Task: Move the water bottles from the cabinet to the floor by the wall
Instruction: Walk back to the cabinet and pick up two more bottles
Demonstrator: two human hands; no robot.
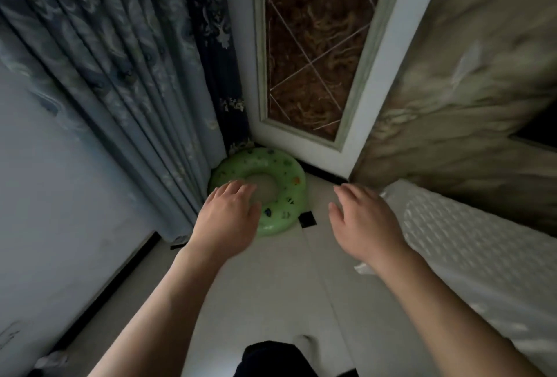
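A person's left hand [229, 216] and right hand [364, 220] hover over the pale floor [301, 271], fingers [238, 188] loosely apart and holding nothing. No water bottles or cabinet in sight. A green swim ring [283, 177] fills the corner; bottles are best stood clear of it.
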